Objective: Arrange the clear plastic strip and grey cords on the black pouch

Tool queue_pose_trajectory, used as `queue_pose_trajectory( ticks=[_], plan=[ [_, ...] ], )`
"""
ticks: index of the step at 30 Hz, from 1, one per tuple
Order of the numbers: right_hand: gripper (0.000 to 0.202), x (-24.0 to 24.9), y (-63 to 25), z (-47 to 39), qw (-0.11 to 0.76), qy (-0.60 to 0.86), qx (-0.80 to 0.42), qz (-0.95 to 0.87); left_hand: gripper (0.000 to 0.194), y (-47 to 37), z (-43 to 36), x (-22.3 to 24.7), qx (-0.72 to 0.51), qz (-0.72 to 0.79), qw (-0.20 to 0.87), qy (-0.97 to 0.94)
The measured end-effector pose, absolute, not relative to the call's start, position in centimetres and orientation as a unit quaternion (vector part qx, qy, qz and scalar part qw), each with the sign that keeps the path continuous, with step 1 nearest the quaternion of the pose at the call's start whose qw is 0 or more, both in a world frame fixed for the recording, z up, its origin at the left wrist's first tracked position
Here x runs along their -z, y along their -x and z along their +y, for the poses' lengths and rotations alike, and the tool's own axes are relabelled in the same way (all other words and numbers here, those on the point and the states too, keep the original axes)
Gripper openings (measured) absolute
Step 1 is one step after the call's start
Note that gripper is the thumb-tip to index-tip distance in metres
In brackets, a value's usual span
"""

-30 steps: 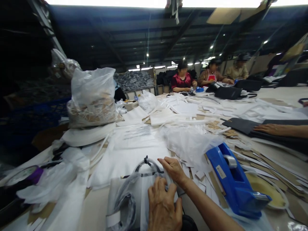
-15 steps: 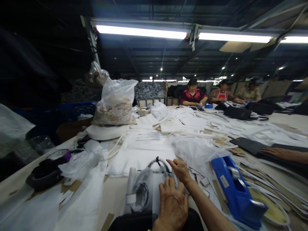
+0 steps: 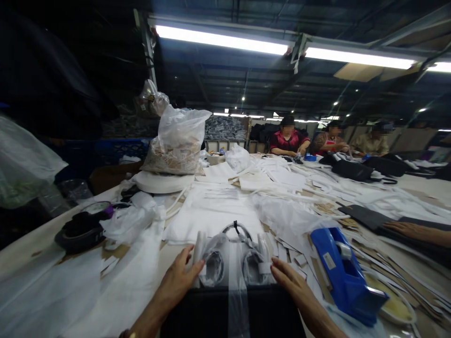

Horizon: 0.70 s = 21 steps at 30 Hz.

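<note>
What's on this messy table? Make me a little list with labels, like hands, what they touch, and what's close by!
left hand: open, fingers on the left side of the clear plastic-wrapped bundle
right hand: open, touching the bundle's right side
under the bundle: flat black bag at the near edge
right of hands: blue tape dispenser
left of hands: black round object among white plastic
further back: big clear plastic sack of beige scraps
far right: another person's hand on dark fabric

Tight on the right: the blue tape dispenser [image 3: 343, 277] crowds just beside the right hand [image 3: 294, 286]. Left of the left hand [image 3: 178, 281], only flat white sheets [image 3: 116, 286] lie low, the black tape roll [image 3: 81, 232] well apart. Ahead, white bags [image 3: 214, 216] pile up.
</note>
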State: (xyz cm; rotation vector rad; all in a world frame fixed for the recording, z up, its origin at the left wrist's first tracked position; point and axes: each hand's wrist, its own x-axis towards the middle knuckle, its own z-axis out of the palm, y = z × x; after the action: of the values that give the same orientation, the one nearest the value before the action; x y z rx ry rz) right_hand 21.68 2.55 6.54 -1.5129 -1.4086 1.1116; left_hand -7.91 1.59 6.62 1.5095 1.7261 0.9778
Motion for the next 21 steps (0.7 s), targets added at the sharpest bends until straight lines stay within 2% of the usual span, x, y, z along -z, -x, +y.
queue_pose_trajectory(
  ticks=[3,5,14,17,21],
  plan=[
    [0.064,-6.0,-21.0,1.0,0.391,0.573,-0.485,-0.532,0.073,9.1,1.7,-5.5,-0.39,0.568,0.454,-0.565],
    [0.066,-5.7,-20.7,0.9,0.396,0.572,-0.494,-0.522,0.078,8.6,1.5,-5.5,-0.403,0.539,0.502,-0.543],
    [0.063,-2.7,-24.1,0.5,0.413,0.635,-0.432,-0.489,0.075,4.9,0.0,-6.6,-0.365,0.583,0.472,-0.551],
    [0.065,-2.7,-24.9,0.1,0.406,0.637,-0.438,-0.487,0.073,4.3,-0.3,-6.1,-0.375,0.591,0.446,-0.557],
    [0.066,-3.4,-24.8,-0.1,0.39,0.657,-0.43,-0.482,0.07,4.4,-0.3,-6.1,-0.389,0.591,0.475,-0.523]
  ],
)
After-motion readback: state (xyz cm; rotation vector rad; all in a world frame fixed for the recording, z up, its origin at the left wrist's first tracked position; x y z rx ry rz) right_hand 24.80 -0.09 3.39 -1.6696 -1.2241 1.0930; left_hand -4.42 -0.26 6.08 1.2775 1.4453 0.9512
